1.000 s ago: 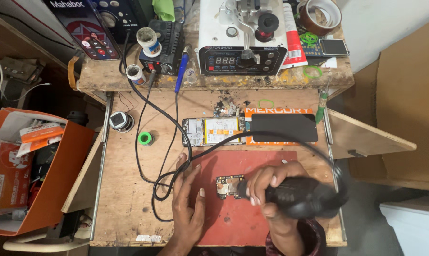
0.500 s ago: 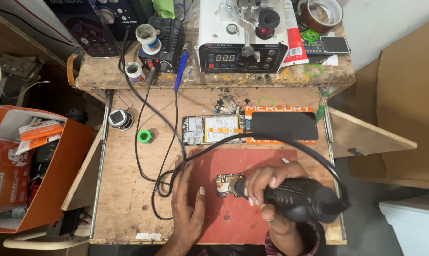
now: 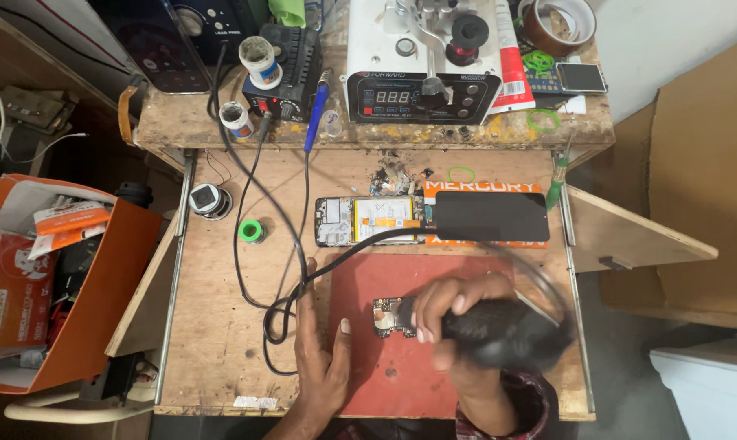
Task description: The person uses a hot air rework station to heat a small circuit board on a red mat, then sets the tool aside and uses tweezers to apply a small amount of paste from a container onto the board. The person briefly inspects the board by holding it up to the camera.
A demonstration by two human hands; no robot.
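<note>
Hot-air tool on board, red mat.
Right hand fingers grip black tool at small board mid-mat; left hand flat, fingers open, beside. Orange box off table's left.

Bright even light; right hand motion-blurred.

Head view, straight down (near) over workbench

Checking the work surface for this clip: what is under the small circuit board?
The small circuit board lies on a red mat on the wooden bench. Its right end is covered by the right hand gripping a black corded tool.
</note>
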